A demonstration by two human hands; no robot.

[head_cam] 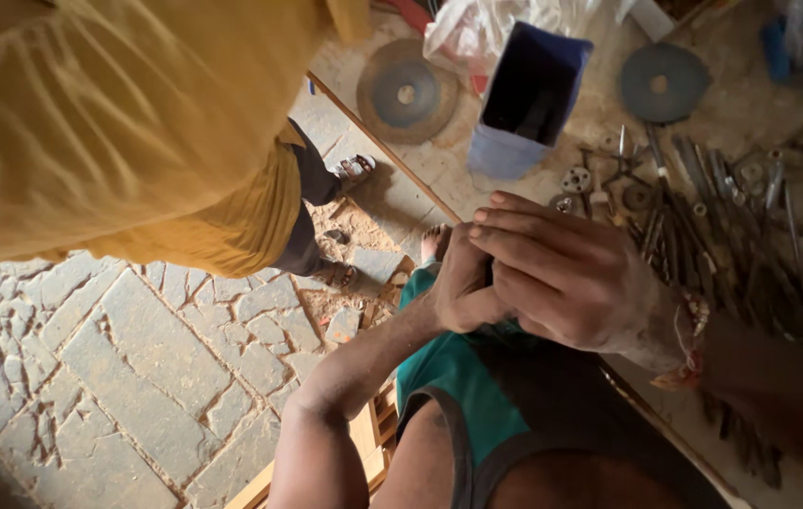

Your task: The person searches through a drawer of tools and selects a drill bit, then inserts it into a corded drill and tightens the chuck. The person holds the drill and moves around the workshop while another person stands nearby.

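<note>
The left hand [463, 287] and right hand [566, 278] are clasped together, the right's fingers [524, 231] lying over the left. Whatever they enclose is hidden. Just beyond them, rusty drill bits [703, 236] lie scattered on the table [750, 104].

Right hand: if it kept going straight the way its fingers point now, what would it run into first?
The right hand points left, its fingers already wrapped over the left hand, so it meets that first. Whether anything is held between them is hidden.

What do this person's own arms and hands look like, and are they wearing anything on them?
Both arms are bare, with no sleeves or gloves. The right hand looks dusty, with a red-and-white thread band tied around the wrist. The left hand has nothing visible on it.
</note>
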